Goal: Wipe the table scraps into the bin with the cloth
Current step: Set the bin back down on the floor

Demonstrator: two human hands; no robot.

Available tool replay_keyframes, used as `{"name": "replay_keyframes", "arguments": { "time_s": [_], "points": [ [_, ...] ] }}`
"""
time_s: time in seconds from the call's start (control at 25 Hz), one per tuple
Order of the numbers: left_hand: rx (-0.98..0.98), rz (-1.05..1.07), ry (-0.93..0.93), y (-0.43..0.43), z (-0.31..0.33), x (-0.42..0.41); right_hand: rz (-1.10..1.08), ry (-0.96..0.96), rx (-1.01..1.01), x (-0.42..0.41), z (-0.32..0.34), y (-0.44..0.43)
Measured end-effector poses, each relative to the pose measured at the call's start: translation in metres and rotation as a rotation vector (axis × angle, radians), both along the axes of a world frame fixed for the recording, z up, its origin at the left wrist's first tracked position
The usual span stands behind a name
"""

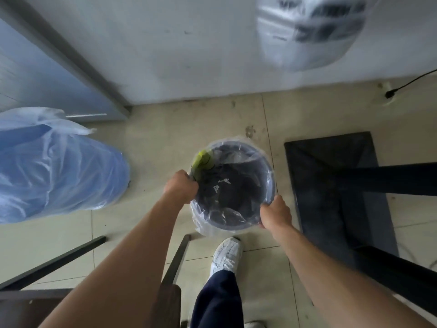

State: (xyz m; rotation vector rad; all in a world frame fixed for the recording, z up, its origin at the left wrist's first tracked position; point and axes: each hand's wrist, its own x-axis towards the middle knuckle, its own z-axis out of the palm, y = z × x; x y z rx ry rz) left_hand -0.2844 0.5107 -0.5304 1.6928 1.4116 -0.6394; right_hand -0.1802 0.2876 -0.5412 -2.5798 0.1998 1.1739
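Both hands grip the bin (pixel 269 176) rim, fingers curled over it: left hand (pixel 181 185) on the left edge, right hand (pixel 275 213) nearer me. Bin's round, dark, clear-lined, on the floor (pixel 165 143). Yellow-green cloth (pixel 202 160) sits bunched on the rim against my left fingers.

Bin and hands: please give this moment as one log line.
bin: plastic-lined | left hand: grips rim and green cloth | right hand: grips rim

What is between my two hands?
In the head view, the open mouth of the lined bin lies between the left hand and right hand, both gripping its rim.
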Motion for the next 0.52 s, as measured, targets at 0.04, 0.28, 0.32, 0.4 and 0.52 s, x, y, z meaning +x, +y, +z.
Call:
{"name": "replay_keyframes", "arguments": {
  "time_s": [0.04, 0.28, 0.32, 0.4, 0.52],
  "points": [
    [-0.034, 0.047, -0.011, 0.000, -0.017, 0.001, 0.008, 0.004, -0.015, -0.001, -0.014, 0.001],
    [-0.119, 0.270, -0.057, -0.009, -0.074, -0.004, 0.021, -0.076, -0.019, 0.016, -0.053, 0.009],
    [-0.124, 0.307, -0.071, -0.011, -0.080, -0.004, 0.023, -0.088, -0.014, 0.020, -0.057, 0.010],
    [-0.141, 0.375, -0.083, -0.017, -0.088, -0.001, 0.021, -0.093, -0.003, 0.026, -0.062, 0.010],
    [-0.131, 0.397, -0.068, -0.026, -0.091, 0.002, 0.025, -0.079, 0.010, 0.030, -0.066, 0.008]
  ]
}}
